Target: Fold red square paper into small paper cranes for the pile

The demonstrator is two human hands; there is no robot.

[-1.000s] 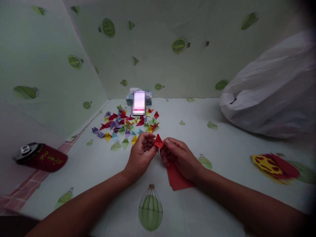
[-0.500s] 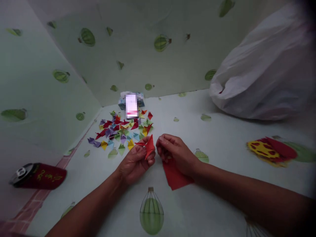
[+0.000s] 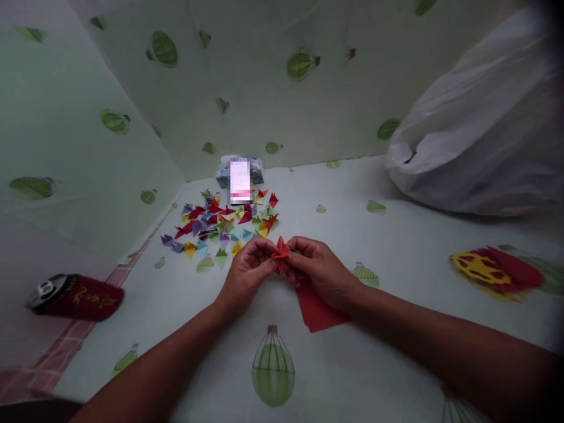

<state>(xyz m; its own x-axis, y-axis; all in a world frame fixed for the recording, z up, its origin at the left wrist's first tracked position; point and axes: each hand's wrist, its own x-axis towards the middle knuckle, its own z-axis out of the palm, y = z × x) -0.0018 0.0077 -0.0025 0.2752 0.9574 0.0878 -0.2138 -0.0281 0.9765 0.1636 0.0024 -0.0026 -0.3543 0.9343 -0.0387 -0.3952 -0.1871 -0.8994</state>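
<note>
A small red origami crane is pinched between my two hands above the table, its pointed tip upward. My left hand grips its left side with thumb and fingers. My right hand has its fingers closed on the crane's right side, partly hiding it. Beneath my right hand lies a red sheet of paper, its upper part covered by the hand. Beyond my left hand spreads a pile of folded paper cranes in many colours.
Behind the pile, a lit phone leans against a tissue box. A dark red can stands at the left edge. Far right are a bulky white plastic bag and a red and yellow decorated piece. Balloon-patterned walls rise behind.
My right hand has come over to the crane and now grips it too. The crane has turned upright between both hands. The whole view has shifted slightly.
</note>
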